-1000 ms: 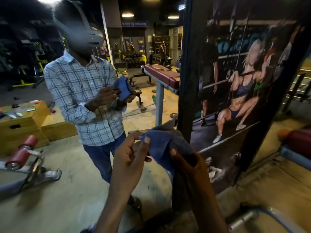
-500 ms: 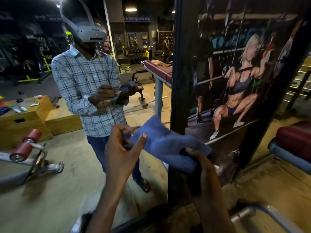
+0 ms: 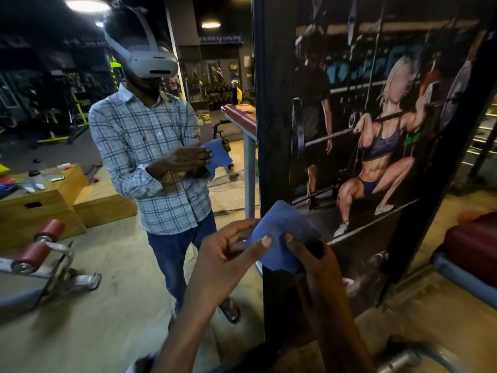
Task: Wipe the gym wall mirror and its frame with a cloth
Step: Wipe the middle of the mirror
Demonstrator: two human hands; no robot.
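A blue cloth [image 3: 282,232] is bunched between my two hands, low in the middle of the head view. My left hand [image 3: 228,254] pinches its left side with thumb and fingers. My right hand [image 3: 309,254] grips its right side, thumb on top. The wall mirror [image 3: 107,265] fills the left half and shows my own reflection holding the same cloth. The mirror's black frame [image 3: 271,130] runs upright just behind the cloth; I cannot tell whether the cloth touches it.
Right of the frame stands a dark poster panel [image 3: 376,130] of a weightlifter. A maroon padded bench [image 3: 473,246] sits at the far right. In the mirror appear wooden boxes [image 3: 40,205] and a roller-pad machine [image 3: 40,251]. A metal bar [image 3: 403,362] lies at the bottom right.
The cloth, spread wide half a second ago, is now gathered into a smaller bundle. Both hands have drawn closer together and sit nearer the black frame.
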